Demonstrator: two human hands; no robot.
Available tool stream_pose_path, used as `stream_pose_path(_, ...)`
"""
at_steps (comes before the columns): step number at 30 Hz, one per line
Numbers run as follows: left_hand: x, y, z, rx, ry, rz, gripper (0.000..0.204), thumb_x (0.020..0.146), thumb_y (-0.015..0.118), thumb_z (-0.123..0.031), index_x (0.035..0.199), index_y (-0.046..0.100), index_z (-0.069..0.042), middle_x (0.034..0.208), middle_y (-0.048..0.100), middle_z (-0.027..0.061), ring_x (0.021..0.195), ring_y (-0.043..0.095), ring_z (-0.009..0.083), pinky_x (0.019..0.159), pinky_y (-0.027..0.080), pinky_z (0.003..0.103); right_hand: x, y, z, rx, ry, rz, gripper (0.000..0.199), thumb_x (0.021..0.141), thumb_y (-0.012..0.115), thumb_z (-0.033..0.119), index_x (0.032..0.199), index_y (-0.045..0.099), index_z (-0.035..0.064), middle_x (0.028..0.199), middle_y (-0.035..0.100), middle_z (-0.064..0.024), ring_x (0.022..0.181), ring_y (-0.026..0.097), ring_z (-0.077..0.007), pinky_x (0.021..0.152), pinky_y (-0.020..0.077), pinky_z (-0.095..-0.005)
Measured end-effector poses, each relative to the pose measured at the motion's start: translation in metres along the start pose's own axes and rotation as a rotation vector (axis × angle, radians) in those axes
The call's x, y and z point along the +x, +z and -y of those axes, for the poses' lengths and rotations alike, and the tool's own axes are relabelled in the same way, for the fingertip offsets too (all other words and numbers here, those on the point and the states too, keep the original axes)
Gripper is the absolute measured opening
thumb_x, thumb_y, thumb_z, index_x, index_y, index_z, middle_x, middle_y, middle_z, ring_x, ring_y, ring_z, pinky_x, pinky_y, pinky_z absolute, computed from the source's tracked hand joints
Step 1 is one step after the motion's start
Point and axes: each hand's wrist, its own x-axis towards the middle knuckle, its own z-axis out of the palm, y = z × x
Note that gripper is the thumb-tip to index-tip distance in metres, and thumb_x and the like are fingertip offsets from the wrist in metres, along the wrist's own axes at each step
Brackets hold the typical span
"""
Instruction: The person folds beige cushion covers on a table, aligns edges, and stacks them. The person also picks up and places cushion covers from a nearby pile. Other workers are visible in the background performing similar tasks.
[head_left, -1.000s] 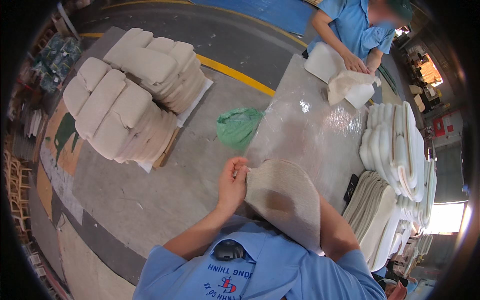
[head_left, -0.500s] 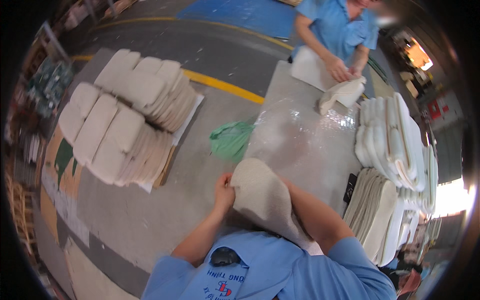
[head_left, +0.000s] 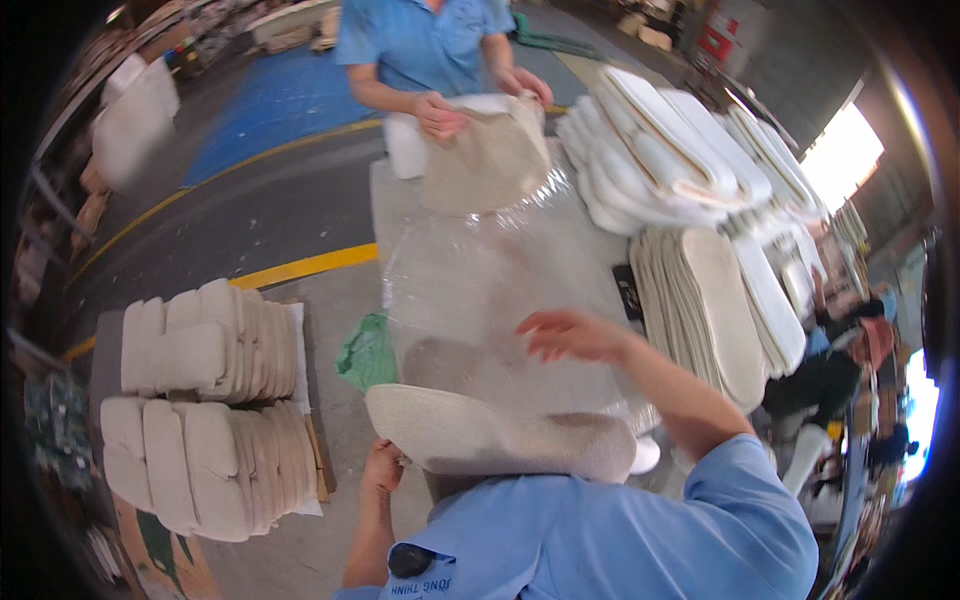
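with left fingers (head_left: pixel 386 453), grasps the beige cover (head_left: pixel 445 428), apparently positioning it, keeping right fingers (head_left: pixel 548 320) spread empty over the counter (head_left: pixel 470 290), next probably needing a second grip.

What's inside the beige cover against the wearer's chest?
A white rounded end shows at the right end of the beige cover, probably padding inside. The cover hides the rest; the left hand holds the cover's edge.
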Motion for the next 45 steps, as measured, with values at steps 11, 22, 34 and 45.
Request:
stream_pose_path(11,-0.003,0.008,-0.025,0.249,-0.123,0.272,0.061,0.090,0.085,-0.011,0.146,0.060,-0.011,0.129,0.073,0.0060,0.120,0.069,0.0235,0.098,0.055,0.038,-0.260,0.012,-0.137,0.303,0.276,-0.475,0.020,0.101,0.074,0.016,0.119,0.076,0.0077,0.103,0.076,-0.0005,0.092,0.068,-0.0099,0.083,0.0540,-0.0267)
stream_pose_path(22,0.009,0.075,-0.037,0.496,-0.197,0.361,0.060,0.091,0.083,-0.010,0.146,0.060,-0.011,0.130,0.073,0.0067,0.120,0.069,0.0238,0.099,0.055,0.038,-0.217,0.099,-0.149,-0.382,-0.257,-0.759,0.046,0.096,0.077,0.042,0.126,0.070,0.0073,0.125,0.071,-0.0121,0.122,0.065,-0.0312,0.106,0.0472,-0.0466)
stream_pose_path(34,0.006,0.209,-0.008,0.770,-0.252,0.507,0.059,0.091,0.080,-0.008,0.147,0.060,-0.011,0.131,0.072,0.0075,0.119,0.069,0.0242,0.099,0.055,0.038,-0.198,0.116,-0.161,-0.432,-0.333,-1.004,0.028,0.100,0.070,0.037,0.107,0.067,0.0102,0.093,0.071,-0.0098,0.093,0.071,-0.0328,0.084,0.0526,-0.0472)
stream_pose_path(45,-0.021,0.301,0.018,0.888,-0.271,0.789,0.058,0.092,0.078,-0.007,0.147,0.060,-0.011,0.133,0.072,0.0083,0.119,0.069,0.0246,0.099,0.055,0.038,-0.199,0.122,-0.156,-0.450,-0.441,-1.105,0.024,0.101,0.067,0.032,0.103,0.062,0.0094,0.085,0.068,-0.0133,0.083,0.068,-0.0382,0.071,0.0514,-0.0500)
